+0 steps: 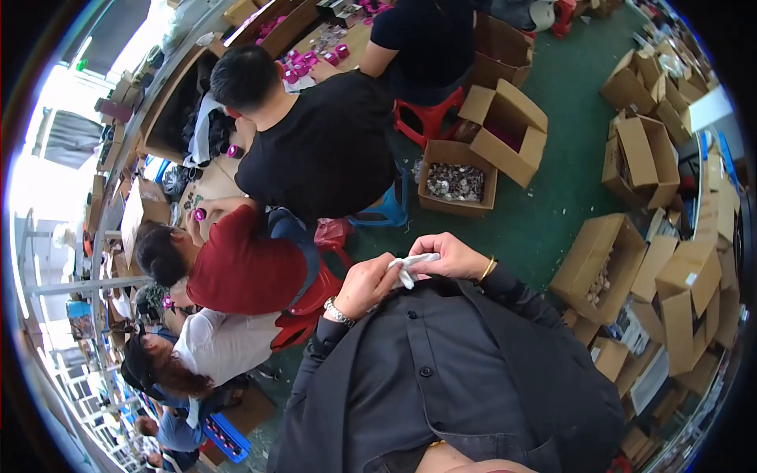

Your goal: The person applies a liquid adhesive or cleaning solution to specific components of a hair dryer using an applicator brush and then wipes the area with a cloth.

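Observation:
In front of my chest I hold a crumpled white piece of thin, soft material [408,272]; whether it is a cloth, a glove or a tissue I cannot tell. My left hand [363,285], with a metal watch at the wrist, pinches its left side. The fingers of my right hand [453,257], with a gold-coloured bangle at its wrist, are closed on the right end. Part of the material is hidden behind my fingers.
Several people sit along the workbench [213,183] on the left, handling small magenta round parts [300,65]. An open carton [457,206] of small metallic pieces stands ahead on the green floor [568,150]. Several cardboard boxes [593,256] line the right side. A red stool [323,290] is close to my left.

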